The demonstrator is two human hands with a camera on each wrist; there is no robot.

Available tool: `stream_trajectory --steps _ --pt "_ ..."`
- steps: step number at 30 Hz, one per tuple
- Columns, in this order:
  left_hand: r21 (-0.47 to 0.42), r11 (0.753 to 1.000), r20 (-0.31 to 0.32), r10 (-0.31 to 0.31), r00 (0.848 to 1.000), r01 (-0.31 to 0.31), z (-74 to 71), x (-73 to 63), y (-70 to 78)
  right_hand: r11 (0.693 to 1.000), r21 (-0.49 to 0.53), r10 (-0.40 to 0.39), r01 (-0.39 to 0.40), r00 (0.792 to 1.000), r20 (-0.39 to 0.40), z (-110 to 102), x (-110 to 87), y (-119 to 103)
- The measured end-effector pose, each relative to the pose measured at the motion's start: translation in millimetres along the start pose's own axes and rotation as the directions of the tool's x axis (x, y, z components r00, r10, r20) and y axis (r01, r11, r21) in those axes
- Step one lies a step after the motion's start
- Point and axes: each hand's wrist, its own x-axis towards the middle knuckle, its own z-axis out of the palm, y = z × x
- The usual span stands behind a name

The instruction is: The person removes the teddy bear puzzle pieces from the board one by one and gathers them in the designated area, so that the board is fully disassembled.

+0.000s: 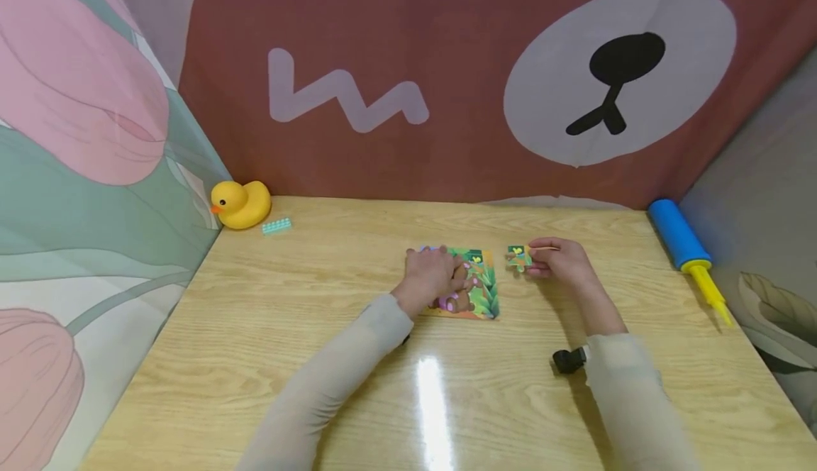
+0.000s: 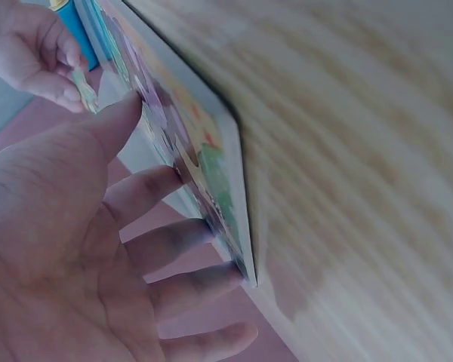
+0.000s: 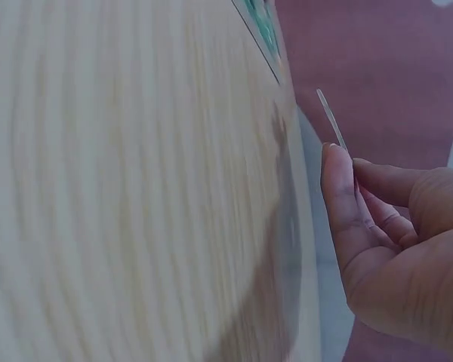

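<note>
A flat jigsaw puzzle (image 1: 488,286) with a brown bear and green leaves lies mid-table in the head view. My left hand (image 1: 429,276) rests over its left part, hiding much of the picture. In the left wrist view, the fingertips and thumb of that hand (image 2: 68,219) touch the puzzle's face (image 2: 160,102), the fingers spread and fairly straight. Just right of the puzzle, my right hand (image 1: 564,262) pinches a jigsaw piece (image 1: 518,257) with a yellow shape on green. Seen edge-on in the right wrist view, the piece (image 3: 331,119) is held above the table between thumb and fingers.
A yellow rubber duck (image 1: 245,205) sits at the back left corner, with a small teal toy brick (image 1: 276,225) beside it. Along the right edge lies a blue and yellow hand pump (image 1: 679,233). A brown bear-patterned cloth (image 1: 459,152) hangs behind the wooden table (image 1: 306,272).
</note>
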Motion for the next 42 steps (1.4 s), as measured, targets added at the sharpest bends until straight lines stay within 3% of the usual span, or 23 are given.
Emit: stream_trajectory --steps 18,23,27,42 --pt "-0.024 1.0 -0.044 0.007 0.999 -0.008 6.1 -1.6 -0.3 0.997 -0.056 0.044 -0.049 0.996 -0.083 -67.1 -11.9 25.2" --pt "-0.003 1.0 -0.042 0.008 0.999 -0.008 7.3 -0.5 -0.7 0.998 0.002 0.063 -0.063 0.995 -0.071 -81.7 -14.9 29.8" --pt "0.01 1.0 -0.041 0.007 0.999 -0.006 7.3 0.6 -2.6 0.997 0.043 0.073 -0.071 0.996 -0.059 -90.7 -15.2 34.0" --pt "0.013 1.0 -0.019 0.002 1.0 -0.001 4.3 1.6 -1.3 0.996 0.038 0.085 -0.082 0.994 -0.064 -111.1 -22.9 39.1"
